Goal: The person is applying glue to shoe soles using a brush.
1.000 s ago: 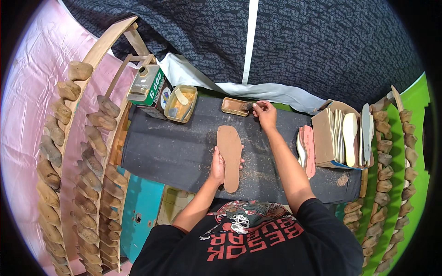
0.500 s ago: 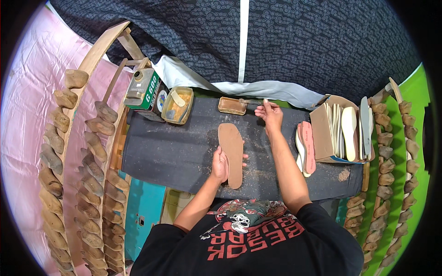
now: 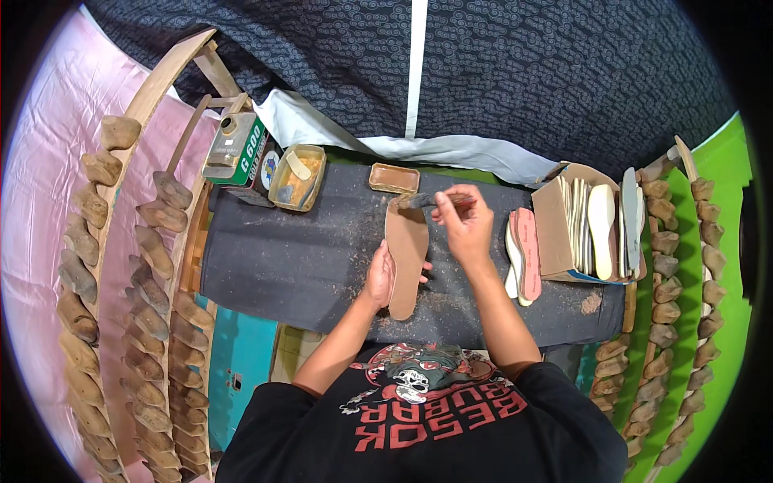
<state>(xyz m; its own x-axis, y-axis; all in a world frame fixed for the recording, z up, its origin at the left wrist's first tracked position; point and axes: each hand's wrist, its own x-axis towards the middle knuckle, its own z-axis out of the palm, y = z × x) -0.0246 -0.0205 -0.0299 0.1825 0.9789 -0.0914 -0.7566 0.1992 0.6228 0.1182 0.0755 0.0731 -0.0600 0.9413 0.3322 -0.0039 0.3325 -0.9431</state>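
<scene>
A brown insole is held upright over the table by my left hand, its thumb on the near face and fingertips showing past the right edge. My right hand pinches the handle of a brush, whose bristle end lies at the insole's top. Just beyond, a small rectangular tub with brown contents sits on the dark cloth. To the right of my right hand lie a pink insole and a cream insole, overlapping.
A dark cloth with scattered crumbs covers the table. At back left stand a metal can and a yellowish tub with tools. A cardboard box of insoles stands right. Racks of wooden shoe lasts flank both sides.
My right hand has brought the brush from the small tub leftward and nearer, onto the insole's top. My left hand keeps holding the insole. The whole view has shifted slightly.
</scene>
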